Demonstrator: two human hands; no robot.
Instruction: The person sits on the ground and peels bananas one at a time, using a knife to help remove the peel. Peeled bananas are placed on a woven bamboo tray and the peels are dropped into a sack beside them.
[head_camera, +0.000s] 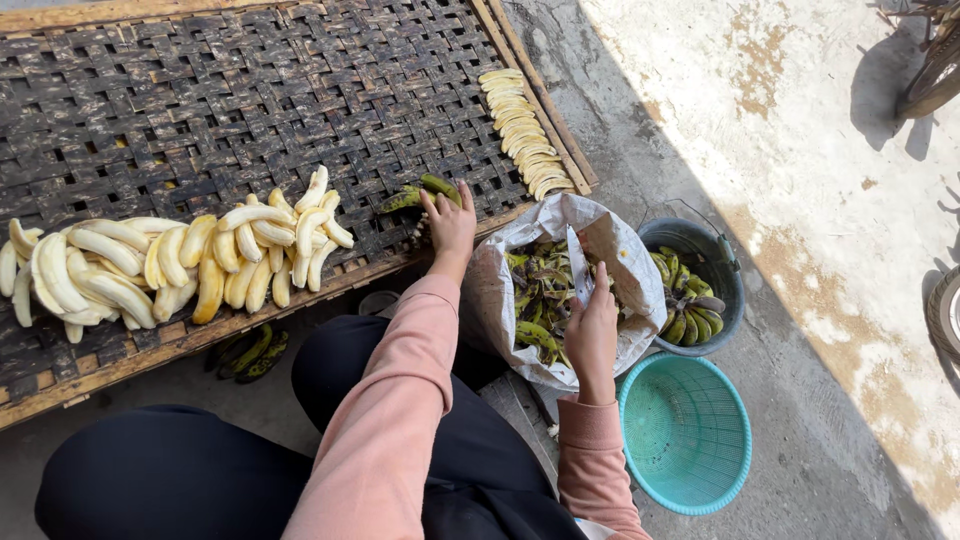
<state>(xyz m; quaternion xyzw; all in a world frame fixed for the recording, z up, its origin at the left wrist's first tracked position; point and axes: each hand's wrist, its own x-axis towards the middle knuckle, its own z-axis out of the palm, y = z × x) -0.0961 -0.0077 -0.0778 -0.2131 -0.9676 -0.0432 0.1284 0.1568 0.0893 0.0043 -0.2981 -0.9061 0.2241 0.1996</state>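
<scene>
Low and right of centre in the frame, the right hand (592, 335) is closed around a knife (578, 265), blade up, above a white sack (500, 300) of green peels, with a turquoise basket (685, 432) at lower right and a grey bucket (722, 262) of green bananas just beyond. Farther up at centre, the left hand (450, 225) pinches a green banana (418, 193) on the woven bamboo tray (250, 90). Peeled bananas (170, 262) lie heaped at left, with a neat row (525, 132) at the tray's upper right.
</scene>
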